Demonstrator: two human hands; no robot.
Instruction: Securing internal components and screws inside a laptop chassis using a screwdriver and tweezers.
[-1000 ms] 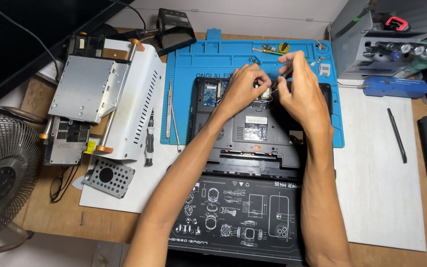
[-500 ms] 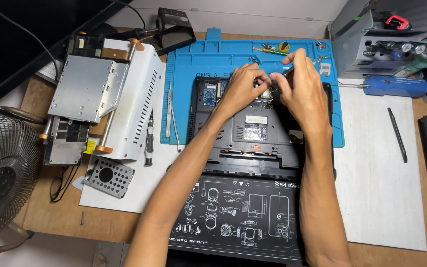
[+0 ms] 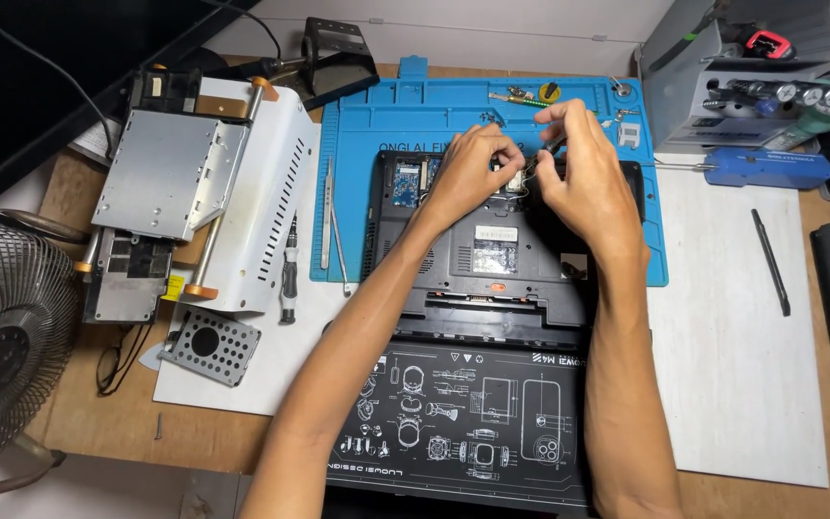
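Observation:
An opened black laptop (image 3: 492, 259) lies bottom-up on a blue repair mat (image 3: 415, 125). Both my hands work over its far middle section. My left hand (image 3: 468, 173) pinches a small metal part (image 3: 514, 178) at the open bay. My right hand (image 3: 583, 178) has its fingers closed around a thin dark tool (image 3: 554, 144) whose tip meets that same spot. A green circuit board (image 3: 405, 178) shows in the bay to the left of my left hand.
A white metal machine with a silver drive (image 3: 204, 183) stands at left, a fan (image 3: 2, 336) at far left. A screwdriver (image 3: 288, 269), a perforated bracket (image 3: 206, 346), a black printed mat (image 3: 463, 413), a blue tool (image 3: 766, 168) and a black pen (image 3: 770, 259) lie around.
My hands have drawn slightly closer together over the same spot on the laptop. Nothing else has moved.

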